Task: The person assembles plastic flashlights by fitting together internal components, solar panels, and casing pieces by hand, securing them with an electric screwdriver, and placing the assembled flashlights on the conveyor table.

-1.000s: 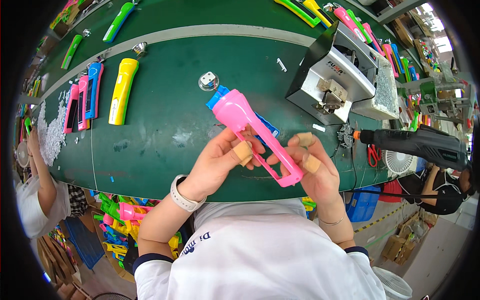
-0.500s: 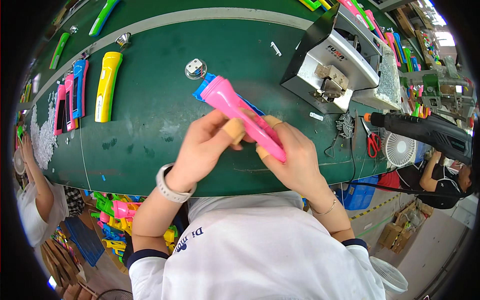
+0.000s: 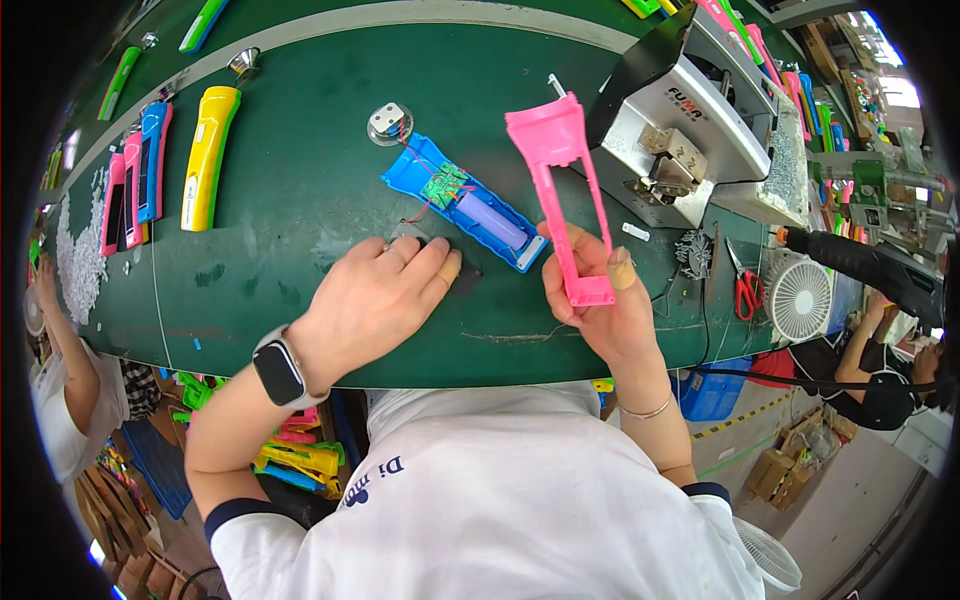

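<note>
My right hand (image 3: 605,305) holds a pink flashlight shell half (image 3: 557,150) by its narrow end, its hollow inner side showing. Left of it lies a blue flashlight shell half (image 3: 408,172), open side up. Inside the blue half sit a green circuit board (image 3: 443,186) and a purple battery cell (image 3: 492,220). Red wires run from the board to a round lamp head (image 3: 390,123) above it. My left hand (image 3: 385,300) is closed over a dark flat panel (image 3: 466,281) on the table, wired to the blue half; the fingers hide most of this panel.
A metal machine (image 3: 680,130) stands at the right, with red-handled scissors (image 3: 746,290) and a black power tool (image 3: 870,262) beyond. A yellow flashlight (image 3: 211,160), several pink and blue ones and a pile of small white parts (image 3: 82,250) lie left. Co-workers sit at both sides.
The pink shell half has swung right and turned over in my right hand, uncovering the blue half. My left hand has let go of it and come down onto the dark panel.
</note>
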{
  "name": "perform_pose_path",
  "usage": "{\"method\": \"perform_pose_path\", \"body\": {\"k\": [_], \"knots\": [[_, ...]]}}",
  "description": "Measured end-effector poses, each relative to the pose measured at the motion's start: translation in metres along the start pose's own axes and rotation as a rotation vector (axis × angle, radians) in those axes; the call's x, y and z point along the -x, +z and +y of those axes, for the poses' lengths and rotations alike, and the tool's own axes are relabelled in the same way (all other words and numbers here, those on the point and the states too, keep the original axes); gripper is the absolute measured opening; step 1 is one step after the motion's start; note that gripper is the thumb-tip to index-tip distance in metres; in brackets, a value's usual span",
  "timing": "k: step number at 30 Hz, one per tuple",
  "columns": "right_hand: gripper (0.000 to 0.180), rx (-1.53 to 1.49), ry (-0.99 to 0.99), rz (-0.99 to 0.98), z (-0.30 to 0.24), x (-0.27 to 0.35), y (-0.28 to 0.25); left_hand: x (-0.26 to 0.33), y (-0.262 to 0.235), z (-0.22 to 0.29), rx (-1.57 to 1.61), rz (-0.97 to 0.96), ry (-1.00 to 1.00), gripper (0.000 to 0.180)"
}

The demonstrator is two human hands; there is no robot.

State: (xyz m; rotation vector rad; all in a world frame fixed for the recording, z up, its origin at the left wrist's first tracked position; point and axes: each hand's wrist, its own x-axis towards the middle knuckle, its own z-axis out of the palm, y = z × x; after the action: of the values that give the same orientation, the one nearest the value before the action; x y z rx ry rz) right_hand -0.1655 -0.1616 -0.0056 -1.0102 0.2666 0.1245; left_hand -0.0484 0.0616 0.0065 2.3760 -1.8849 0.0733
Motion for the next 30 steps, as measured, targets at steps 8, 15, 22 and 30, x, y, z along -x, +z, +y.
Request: {"method": "perform_pose_path", "body": {"k": [8, 15, 22, 30], "knots": [[0.048, 0.619, -0.204, 0.146, 0.001, 0.004, 0.018, -0.004, 0.005, -0.012, 0.085, 0.151, 0.050, 0.028], [0.043, 1.120, -0.478, 0.071, 0.000, -0.016, 0.043, -0.018, -0.007, 0.012, 0.457, 0.369, -0.284, 0.021], [0.035, 0.730, -0.199, 0.217, 0.001, -0.023, 0.044, 0.017, 0.013, 0.040, 1.575, 0.651, -0.781, 0.022], [0.042, 0.611, -0.178, 0.174, 0.011, -0.019, 0.037, -0.021, 0.030, 0.052, 2.192, 0.642, -0.987, 0.022]]}}
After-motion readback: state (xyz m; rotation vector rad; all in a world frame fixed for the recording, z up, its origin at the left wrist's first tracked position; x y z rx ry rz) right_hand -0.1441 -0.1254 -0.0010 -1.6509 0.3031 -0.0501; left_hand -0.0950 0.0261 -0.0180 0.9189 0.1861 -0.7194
